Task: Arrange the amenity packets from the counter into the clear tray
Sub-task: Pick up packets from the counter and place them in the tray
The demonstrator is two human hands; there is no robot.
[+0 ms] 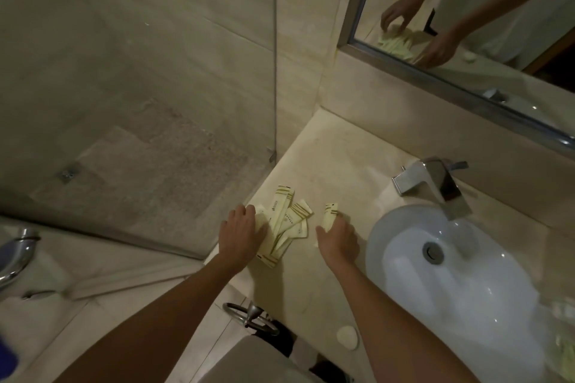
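The beige stone counter (314, 283) is carrying a loose pile of pale amenity packets (286, 224), lying just right of the left fingertips (249, 211). 1 separate packet (330, 215) is poking out beyond the right fingers (340, 222), and a round white soap (347, 337) is sitting well behind them.

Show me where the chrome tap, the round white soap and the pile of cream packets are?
Angular chrome tap (441, 185): head view, on its spout.
Small round white soap (347, 337): head view, on its top face.
Pile of cream paper packets with gold stripes (284, 222): head view, on a middle packet.
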